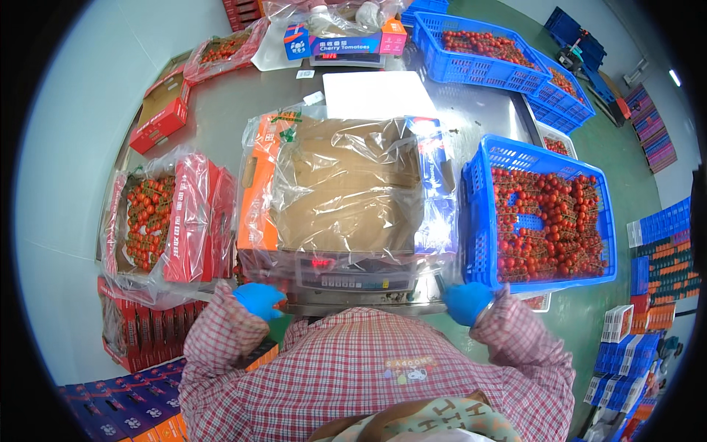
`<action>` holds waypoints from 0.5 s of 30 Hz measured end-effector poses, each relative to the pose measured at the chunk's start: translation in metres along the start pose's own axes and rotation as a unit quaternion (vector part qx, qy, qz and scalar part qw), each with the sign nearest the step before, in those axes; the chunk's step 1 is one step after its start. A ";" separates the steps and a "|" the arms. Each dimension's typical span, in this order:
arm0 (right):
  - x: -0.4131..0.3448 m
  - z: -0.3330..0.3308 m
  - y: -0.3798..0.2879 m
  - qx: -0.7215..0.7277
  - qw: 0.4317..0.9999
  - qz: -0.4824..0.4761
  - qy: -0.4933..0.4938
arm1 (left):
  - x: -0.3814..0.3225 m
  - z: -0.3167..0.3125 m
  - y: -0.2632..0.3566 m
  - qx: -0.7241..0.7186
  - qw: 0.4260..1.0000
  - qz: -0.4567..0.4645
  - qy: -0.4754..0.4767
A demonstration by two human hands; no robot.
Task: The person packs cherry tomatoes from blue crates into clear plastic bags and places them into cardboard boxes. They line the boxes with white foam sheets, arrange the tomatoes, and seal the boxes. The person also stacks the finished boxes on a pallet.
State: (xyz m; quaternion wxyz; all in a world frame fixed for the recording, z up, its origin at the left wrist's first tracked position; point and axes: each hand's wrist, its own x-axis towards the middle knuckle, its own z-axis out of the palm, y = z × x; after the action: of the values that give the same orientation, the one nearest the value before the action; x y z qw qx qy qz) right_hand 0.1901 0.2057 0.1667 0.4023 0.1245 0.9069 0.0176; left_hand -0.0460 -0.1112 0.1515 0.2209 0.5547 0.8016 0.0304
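Observation:
My left hand (258, 301), in a blue glove, is at the table's front edge, left of the scale (356, 276). A small red-orange spot shows at its fingertips; I cannot tell if it is held. My right hand (468, 304), also gloved, is at the same edge by the front left corner of a blue plastic crate (544, 286). Its fingers point down and inward, and their grip is unclear. Between my hands, a cardboard carton (257, 204) with orange and blue ends rests on the scale. A clear plastic bag (342, 188) lines it, with bare brown cardboard showing through.
Vine cherry tomatoes (552, 226) lie in the right crate. On the left stands a red carton (190, 221) of bagged tomatoes. A white sheet (378, 94) lies behind the middle carton. Across the steel table (221, 110), another person's gloved hands (342, 16) are over a second carton (345, 45).

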 end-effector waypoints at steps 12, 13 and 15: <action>0.213 -0.205 -0.017 -0.051 0.958 -0.031 0.280 | 0.202 0.017 -0.027 0.195 0.943 -0.246 -0.113; 0.208 -0.196 -0.015 -0.092 0.960 -0.056 0.257 | 0.210 0.022 -0.036 0.189 0.944 -0.244 -0.119; 0.191 -0.172 -0.019 -0.159 0.936 -0.193 0.249 | 0.225 0.025 -0.056 0.180 0.943 -0.249 -0.127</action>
State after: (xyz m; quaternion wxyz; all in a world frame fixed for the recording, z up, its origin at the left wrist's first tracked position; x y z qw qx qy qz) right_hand -0.0638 0.2446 0.1416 0.1735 -0.1266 0.9699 0.1147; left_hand -0.1500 0.0653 0.0404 0.2176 0.3673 0.8716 -0.2410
